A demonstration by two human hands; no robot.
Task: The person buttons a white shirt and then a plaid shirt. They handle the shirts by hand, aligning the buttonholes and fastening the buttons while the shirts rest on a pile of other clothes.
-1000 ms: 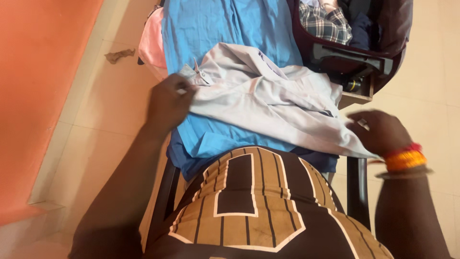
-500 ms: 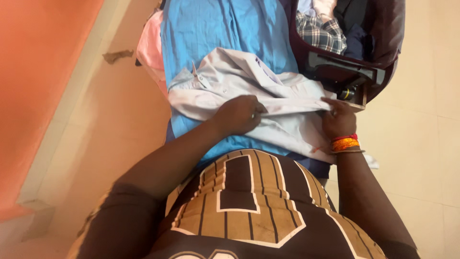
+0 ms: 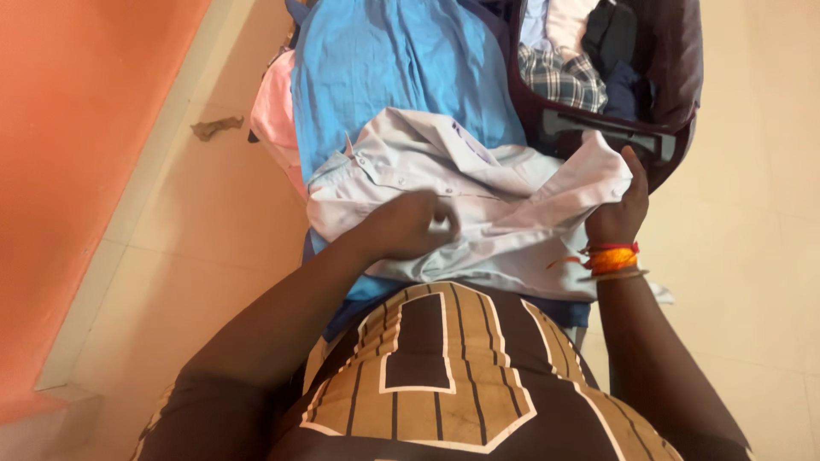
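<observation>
The pale shirt (image 3: 478, 213) lies crumpled across a blue cloth (image 3: 401, 68) on what seems to be a narrow worktop or chair, though the support itself is hidden under the fabric. The left hand (image 3: 410, 226) rests on the shirt's middle with fingers curled loosely down onto the cloth; whether it pinches a fold I cannot tell. The right hand (image 3: 619, 205) is closed on a bunched edge of the shirt at its right side, lifting it a little.

The risk I see is the shirt sliding off the near or right edge: part of it already hangs past the blue cloth toward the floor (image 3: 752, 256), and a pull from the right hand alone could drag the rest after it. The raised edge sits just beside the open suitcase (image 3: 675, 77) and might catch on its handle (image 3: 606, 128). The blue cloth could also shift with the shirt.

The room has cream floor tiles and an orange wall (image 3: 77, 154) at left. A pink garment (image 3: 273, 107) hangs beside the blue cloth, and a scrap (image 3: 215, 128) lies on the floor. The suitcase holds a checked garment (image 3: 559, 77) and dark items.
</observation>
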